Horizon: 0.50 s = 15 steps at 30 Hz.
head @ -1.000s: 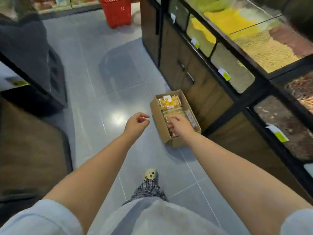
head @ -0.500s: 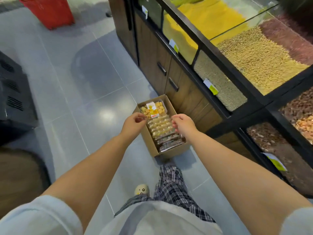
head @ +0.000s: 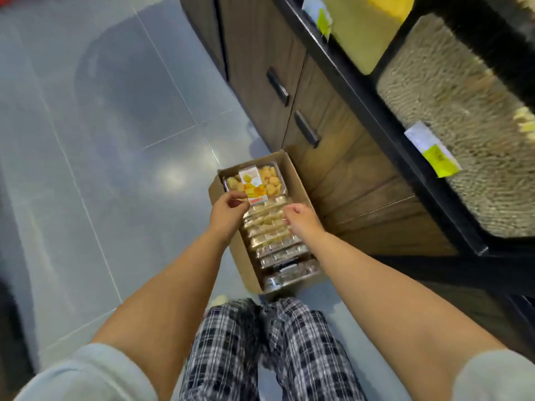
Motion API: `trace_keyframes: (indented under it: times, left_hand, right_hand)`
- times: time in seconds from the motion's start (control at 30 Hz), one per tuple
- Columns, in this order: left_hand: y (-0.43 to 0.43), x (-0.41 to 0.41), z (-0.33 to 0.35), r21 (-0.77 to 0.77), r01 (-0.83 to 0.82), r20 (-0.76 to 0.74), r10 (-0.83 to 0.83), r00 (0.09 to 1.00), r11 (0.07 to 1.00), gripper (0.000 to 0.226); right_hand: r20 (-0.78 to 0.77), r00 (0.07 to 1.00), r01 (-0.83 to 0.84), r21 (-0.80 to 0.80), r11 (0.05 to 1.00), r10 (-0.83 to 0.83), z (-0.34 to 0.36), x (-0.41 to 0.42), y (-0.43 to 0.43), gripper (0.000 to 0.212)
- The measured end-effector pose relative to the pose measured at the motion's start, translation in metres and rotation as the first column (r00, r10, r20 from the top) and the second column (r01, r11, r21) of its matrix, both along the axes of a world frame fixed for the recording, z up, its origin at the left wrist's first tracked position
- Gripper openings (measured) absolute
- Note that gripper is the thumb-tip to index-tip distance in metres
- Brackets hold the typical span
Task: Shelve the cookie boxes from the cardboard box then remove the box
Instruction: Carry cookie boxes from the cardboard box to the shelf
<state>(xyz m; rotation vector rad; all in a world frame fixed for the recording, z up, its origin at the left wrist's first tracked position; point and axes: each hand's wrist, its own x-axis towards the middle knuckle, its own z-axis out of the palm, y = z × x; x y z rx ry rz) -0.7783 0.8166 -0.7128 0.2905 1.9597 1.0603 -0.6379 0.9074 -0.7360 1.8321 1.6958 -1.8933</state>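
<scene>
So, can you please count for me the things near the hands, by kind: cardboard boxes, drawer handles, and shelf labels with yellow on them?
Cardboard box: 1
Drawer handles: 2
Yellow-marked shelf labels: 2
Total: 5

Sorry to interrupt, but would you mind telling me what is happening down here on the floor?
A person is bent over an open cardboard box on the floor beside the cabinet. Both hands reach in: the left hand and the right hand sit at either end of the clear cookie boxes. Nothing is lifted out yet.
</scene>
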Motion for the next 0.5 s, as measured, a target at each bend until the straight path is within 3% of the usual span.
trace_keyframes:
  times: [0.07,0.37,0.5]
  left_hand:
    - [0.012,-0.008,-0.061,-0.012,0.014,0.002,-0.014,1.000,1.000,0.013]
    - [0.071,-0.065,-0.330,0.039,-0.023,-0.107,0.027,0.994,0.999,0.044]
    - [0.078,-0.063,-0.338,0.071,-0.002,-0.168,0.014,0.986,0.997,0.047]
  right_hand:
    - [0.012,1.000,0.008,0.014,1.000,-0.008,-0.056,-0.008,0.010,0.015]
    - [0.078,0.997,-0.012,0.361,0.933,-0.017,-0.267,-0.057,0.091,0.033]
    - [0.151,0.985,0.007,0.446,0.895,-0.083,-0.310,-0.073,0.101,0.046]
